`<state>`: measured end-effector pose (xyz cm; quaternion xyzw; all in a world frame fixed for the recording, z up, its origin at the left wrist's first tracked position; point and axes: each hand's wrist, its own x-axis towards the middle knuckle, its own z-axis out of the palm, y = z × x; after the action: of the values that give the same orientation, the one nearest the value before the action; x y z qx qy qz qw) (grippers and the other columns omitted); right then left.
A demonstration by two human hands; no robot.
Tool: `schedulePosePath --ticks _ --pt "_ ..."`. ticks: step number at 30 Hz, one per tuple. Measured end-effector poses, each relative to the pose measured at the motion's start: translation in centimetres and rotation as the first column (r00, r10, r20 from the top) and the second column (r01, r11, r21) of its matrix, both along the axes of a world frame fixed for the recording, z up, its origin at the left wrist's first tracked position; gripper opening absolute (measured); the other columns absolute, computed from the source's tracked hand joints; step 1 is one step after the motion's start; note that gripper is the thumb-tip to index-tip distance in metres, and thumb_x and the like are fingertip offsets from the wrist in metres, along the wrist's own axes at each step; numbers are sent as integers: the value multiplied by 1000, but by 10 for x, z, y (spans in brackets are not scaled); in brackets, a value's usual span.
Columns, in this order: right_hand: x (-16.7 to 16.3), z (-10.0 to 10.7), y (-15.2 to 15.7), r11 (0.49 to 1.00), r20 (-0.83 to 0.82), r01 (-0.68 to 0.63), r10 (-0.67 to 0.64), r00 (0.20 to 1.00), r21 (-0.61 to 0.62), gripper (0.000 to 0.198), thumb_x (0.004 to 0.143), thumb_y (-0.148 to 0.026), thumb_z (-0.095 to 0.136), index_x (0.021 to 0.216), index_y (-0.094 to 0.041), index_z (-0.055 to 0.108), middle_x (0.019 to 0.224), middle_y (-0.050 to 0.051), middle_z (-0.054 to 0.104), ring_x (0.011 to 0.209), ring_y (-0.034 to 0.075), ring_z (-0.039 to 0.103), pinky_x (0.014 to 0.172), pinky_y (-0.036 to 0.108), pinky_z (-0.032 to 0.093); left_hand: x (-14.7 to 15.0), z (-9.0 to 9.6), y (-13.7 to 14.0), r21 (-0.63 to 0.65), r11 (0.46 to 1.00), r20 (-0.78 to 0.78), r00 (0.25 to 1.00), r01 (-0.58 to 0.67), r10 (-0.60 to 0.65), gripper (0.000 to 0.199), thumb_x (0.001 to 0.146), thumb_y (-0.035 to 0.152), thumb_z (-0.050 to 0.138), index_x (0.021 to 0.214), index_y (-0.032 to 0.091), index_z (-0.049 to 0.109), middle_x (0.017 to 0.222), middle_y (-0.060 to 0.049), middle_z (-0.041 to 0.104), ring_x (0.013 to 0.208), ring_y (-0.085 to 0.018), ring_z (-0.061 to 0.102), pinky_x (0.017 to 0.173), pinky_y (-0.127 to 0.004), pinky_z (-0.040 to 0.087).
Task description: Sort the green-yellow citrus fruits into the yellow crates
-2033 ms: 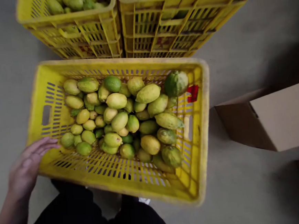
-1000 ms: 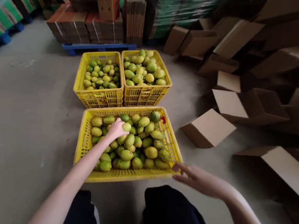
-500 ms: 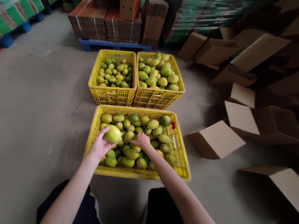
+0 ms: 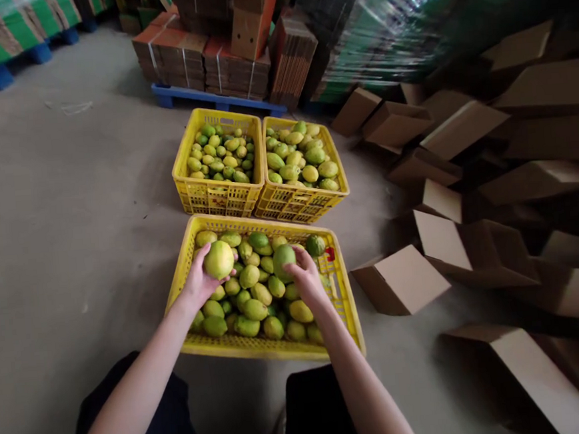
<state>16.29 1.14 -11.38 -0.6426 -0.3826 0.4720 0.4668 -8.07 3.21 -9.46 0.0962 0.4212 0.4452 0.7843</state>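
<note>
My left hand (image 4: pixel 201 277) cups a large yellow-green lemon (image 4: pixel 219 260) above the left part of the near yellow crate (image 4: pixel 260 355). In my right hand (image 4: pixel 308 279) is a greener lemon (image 4: pixel 283 260), gripped between thumb and fingers over the crate's right half. Many green and yellow lemons (image 4: pixel 255 309) fill the crate beneath both hands. A darker green, rough-skinned fruit (image 4: pixel 315 245) lies near its right rim, close to my right hand.
Two taller yellow crates, a left one (image 4: pixel 220 194) and a right one (image 4: pixel 293 206), stand just beyond, full of lemons. Cardboard boxes (image 4: pixel 407 281) crowd the floor on the right. Flattened cartons (image 4: pixel 237 67) sit on a blue pallet (image 4: pixel 214 97) behind.
My right hand has risen from among the lemons and moved right, now with a green lemon in it. My left hand still holds its lemon, turned a little. The view has shifted slightly.
</note>
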Motion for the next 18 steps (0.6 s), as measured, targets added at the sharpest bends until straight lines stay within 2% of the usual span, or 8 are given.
schedulePosePath --ticks 2,4,7,9,12,14,16,18 --pt "4 21 -4 998 -279 63 -54 959 22 39 72 -49 62 104 -27 62 104 5 72 98 29 68 79 43 58 5 -2 1 57 998 -12 1000 -7 8 46 79 41 67 115 13 64 96 -14 77 75 -23 74 54 -26 56" --pt "5 33 -7 998 -486 60 -54 872 -4 36 75 -51 59 99 -25 65 98 8 73 90 29 69 73 43 57 12 -5 0 136 991 -68 998 6 3 51 73 35 73 119 13 63 103 -14 76 91 -27 75 66 -30 61" --pt "-3 32 -8 999 -584 -47 35 811 -6 40 79 -58 55 93 -22 67 93 10 74 77 26 66 66 40 55 25 -6 -4 291 957 -222 973 3 64 60 68 31 83 122 18 62 117 -11 73 112 -28 70 89 -33 59" --pt "-11 27 -6 996 -590 -82 84 803 29 41 80 -59 55 94 -22 67 95 9 74 75 24 65 65 39 55 32 -4 -7 408 913 -291 949 10 119 64 64 29 89 121 22 61 124 -8 71 120 -27 65 101 -34 54" --pt "-23 24 -3 995 -546 31 29 837 100 42 75 -54 65 104 -24 67 104 7 73 85 24 68 75 40 56 41 4 -9 515 856 -326 932 33 160 68 62 27 91 122 27 60 128 -5 68 123 -27 64 107 -37 51" --pt "-25 27 -4 977 -439 111 -20 898 184 48 72 -48 76 113 -26 66 114 5 72 103 26 67 92 43 55 44 11 -10 541 840 -352 920 50 172 68 62 27 91 123 28 60 129 -5 68 124 -28 64 107 -38 51" --pt "-24 32 -8 948 -293 116 -26 956 295 56 70 -40 83 121 -28 64 124 4 68 119 28 63 108 47 48 44 17 -11 556 826 -393 905 92 164 69 61 27 92 123 27 60 131 -5 66 125 -28 63 107 -38 50" --pt "-22 37 -13 915 -180 98 -28 983 392 61 68 -33 87 123 -29 61 128 4 66 124 27 60 113 49 44 42 22 -14 567 811 -447 881 143 156 72 59 28 93 123 27 59 132 -7 66 125 -29 62 108 -39 51"
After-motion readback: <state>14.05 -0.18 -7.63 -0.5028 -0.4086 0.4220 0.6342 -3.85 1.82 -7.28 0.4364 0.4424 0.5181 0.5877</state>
